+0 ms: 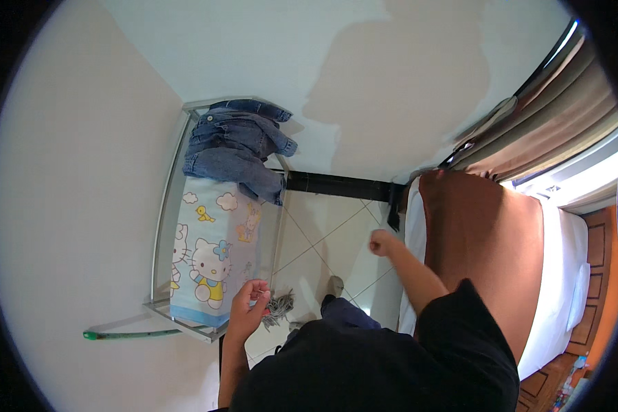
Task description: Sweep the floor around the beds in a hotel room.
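Note:
My left hand [249, 306] is raised by the near right corner of a metal-framed table [159, 206], its thumb and fingers pinched together. Whatever is between these fingertips is too small to make out. Out to the right, my right hand [384, 242] is closed in a fist above the floor, close to the bed's edge; its inside is hidden. A pale cloth with cartoon cats [211, 271] covers the tabletop. At the table's far end lies a crumpled blue denim garment [233, 141], partly hanging over the right side.
A bed with a brown cover [484, 240] and white sheet [563, 247] stands at the right, beneath brown curtains [549, 117]. Grey mop strands [279, 309] rest on the tiled floor [316, 237] near my feet. A green pole [134, 335] sticks out at the left.

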{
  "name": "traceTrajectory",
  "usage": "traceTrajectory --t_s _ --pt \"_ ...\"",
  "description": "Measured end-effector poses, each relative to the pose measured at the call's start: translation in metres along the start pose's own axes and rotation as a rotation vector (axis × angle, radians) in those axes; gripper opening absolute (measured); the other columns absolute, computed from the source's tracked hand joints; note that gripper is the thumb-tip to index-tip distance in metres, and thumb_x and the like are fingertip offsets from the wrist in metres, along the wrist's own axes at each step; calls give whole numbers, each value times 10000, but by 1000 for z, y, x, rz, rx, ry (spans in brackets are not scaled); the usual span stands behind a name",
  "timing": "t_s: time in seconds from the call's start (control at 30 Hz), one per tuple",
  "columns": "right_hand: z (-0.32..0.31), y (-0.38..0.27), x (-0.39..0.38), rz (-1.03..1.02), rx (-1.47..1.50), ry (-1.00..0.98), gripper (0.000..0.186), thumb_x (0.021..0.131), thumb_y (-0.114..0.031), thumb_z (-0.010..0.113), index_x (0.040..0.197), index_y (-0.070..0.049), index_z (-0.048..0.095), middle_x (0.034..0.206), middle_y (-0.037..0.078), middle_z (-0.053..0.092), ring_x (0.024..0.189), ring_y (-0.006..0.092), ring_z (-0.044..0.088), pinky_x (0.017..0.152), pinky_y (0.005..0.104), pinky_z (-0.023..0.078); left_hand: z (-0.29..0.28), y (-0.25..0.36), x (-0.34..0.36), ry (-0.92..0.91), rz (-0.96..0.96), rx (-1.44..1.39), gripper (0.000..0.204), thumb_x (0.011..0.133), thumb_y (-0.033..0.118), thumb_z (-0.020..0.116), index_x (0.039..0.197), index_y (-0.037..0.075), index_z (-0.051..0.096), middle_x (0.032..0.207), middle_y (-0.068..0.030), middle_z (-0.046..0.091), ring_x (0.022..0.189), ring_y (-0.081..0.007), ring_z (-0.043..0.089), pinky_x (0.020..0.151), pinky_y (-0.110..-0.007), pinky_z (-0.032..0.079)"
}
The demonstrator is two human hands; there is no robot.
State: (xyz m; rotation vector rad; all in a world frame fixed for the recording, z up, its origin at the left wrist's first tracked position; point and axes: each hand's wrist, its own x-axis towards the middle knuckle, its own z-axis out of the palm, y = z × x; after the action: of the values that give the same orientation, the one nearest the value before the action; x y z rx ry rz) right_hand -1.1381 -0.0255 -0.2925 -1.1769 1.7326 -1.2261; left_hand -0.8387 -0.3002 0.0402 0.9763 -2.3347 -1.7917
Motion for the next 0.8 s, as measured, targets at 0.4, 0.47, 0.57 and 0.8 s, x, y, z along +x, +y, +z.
traceTrajectory --t_s 0.4,0.47,0.57,0.8 --pt "44 -145 69 1214 1587 142 306 759 -63 439 507 -136 282 414 -53 296 306 30 263 265 146 209 -4 -12 -9 67 7 -14 230 786 142 551 964 4 506 835 -68 555 754 -131 519 707 -253 422" --pt "28 -152 46 1201 1593 163 315 758 -61 442 501 -139 277 405 -50 283 297 54 254 266 173 224 -6 -17 -10 56 61 36 230 785 147 554 960 5 506 835 -65 553 755 -128 516 698 -254 421" --pt "17 -161 -10 1123 1549 341 305 760 -80 433 500 -139 285 410 -38 296 301 81 260 279 204 239 -5 -22 -10 75 71 3 231 787 157 554 957 7 508 827 -66 555 757 -131 517 698 -258 416" --pt "49 -202 -30 1197 1216 676 236 726 -56 423 515 -100 328 443 3 332 398 124 350 364 240 310 -11 -43 -26 67 -14 -101 228 790 161 550 953 7 510 826 -69 560 759 -138 523 697 -259 415"
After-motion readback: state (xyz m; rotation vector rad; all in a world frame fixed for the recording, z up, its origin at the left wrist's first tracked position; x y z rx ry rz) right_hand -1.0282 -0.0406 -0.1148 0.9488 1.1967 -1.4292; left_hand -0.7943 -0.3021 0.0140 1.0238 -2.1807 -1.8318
